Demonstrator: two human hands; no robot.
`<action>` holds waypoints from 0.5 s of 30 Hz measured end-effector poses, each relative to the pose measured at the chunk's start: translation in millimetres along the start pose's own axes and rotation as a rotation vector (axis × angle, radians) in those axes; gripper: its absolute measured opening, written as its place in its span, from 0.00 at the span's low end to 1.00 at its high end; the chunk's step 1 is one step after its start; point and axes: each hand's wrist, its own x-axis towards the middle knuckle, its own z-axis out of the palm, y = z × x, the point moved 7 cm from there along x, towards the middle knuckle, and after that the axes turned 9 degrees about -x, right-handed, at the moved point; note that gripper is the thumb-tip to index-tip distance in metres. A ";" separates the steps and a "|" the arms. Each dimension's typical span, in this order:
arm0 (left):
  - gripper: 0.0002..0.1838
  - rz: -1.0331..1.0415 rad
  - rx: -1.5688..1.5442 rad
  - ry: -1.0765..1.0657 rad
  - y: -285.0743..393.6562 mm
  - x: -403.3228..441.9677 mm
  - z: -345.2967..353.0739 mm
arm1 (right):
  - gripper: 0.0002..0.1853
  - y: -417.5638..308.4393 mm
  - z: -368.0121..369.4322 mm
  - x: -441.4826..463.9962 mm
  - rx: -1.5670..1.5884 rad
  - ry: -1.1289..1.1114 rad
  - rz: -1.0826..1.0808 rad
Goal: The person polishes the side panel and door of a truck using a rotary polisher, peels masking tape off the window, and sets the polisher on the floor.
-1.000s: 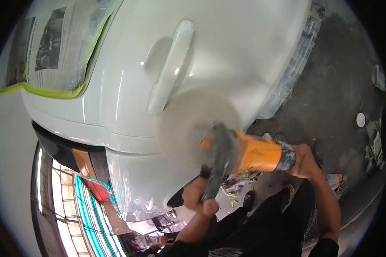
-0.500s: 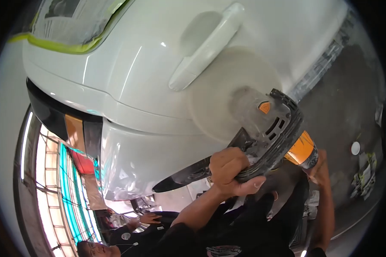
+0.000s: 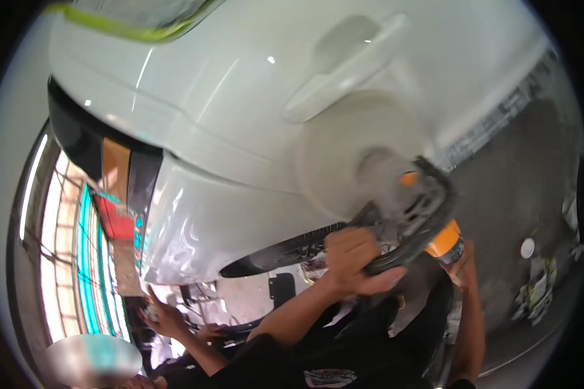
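A polisher [image 3: 396, 188] with an orange and black body has its round pale pad [image 3: 328, 152] against the white car panel [image 3: 240, 123], just beside the door handle [image 3: 347, 78]. The pad is blurred, as if spinning. My left hand [image 3: 353, 256] is wrapped around the black loop handle at the tool's front, thumb to the right. Further right, my right hand [image 3: 461, 266] grips the rear end of the orange body; its fingers are partly hidden.
A co-worker's hand [image 3: 169, 321] is near the car's lower corner at left. Yellow-green tape [image 3: 136, 29] edges masking at the top left. Masking paper [image 3: 493, 129] lines the panel's right edge. A white round object [image 3: 527, 247] and crumpled paper [image 3: 537, 292] lie on the floor.
The polisher has shifted from the handle's lower end to along its right side, and its body has turned. The camera view has moved too. A co-worker's arm has risen at lower left.
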 end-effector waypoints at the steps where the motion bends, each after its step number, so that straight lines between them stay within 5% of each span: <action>1: 0.21 -0.027 -0.013 -0.050 -2.4 8.3 6.7 | 0.21 15.7 -3.7 -11.4 0.003 0.080 0.102; 4: 0.22 -0.011 0.011 -0.014 -6.2 4.8 1.6 | 0.23 84.8 32.2 -35.2 -0.153 0.287 0.097; 5: 0.22 -0.001 0.019 0.005 -6.3 -3.5 -9.7 | 0.21 34.2 39.6 -25.7 -0.151 0.060 0.054; 6: 0.22 -0.018 0.083 0.015 -4.5 -19.9 -24.1 | 0.18 49.7 62.5 -35.9 -0.319 0.211 -0.131; 7: 0.22 -0.037 0.144 0.022 0.8 -31.5 -39.7 | 0.38 46.5 93.5 -31.9 0.029 -0.224 0.139; 12: 0.24 0.057 0.423 0.041 57.1 -32.4 -140.0 | 0.29 -89.5 171.2 -25.9 0.257 -0.254 -0.208; 15: 0.26 0.112 0.453 0.127 79.9 -10.8 -182.1 | 0.28 -143.4 182.9 -24.1 0.307 -0.316 -0.039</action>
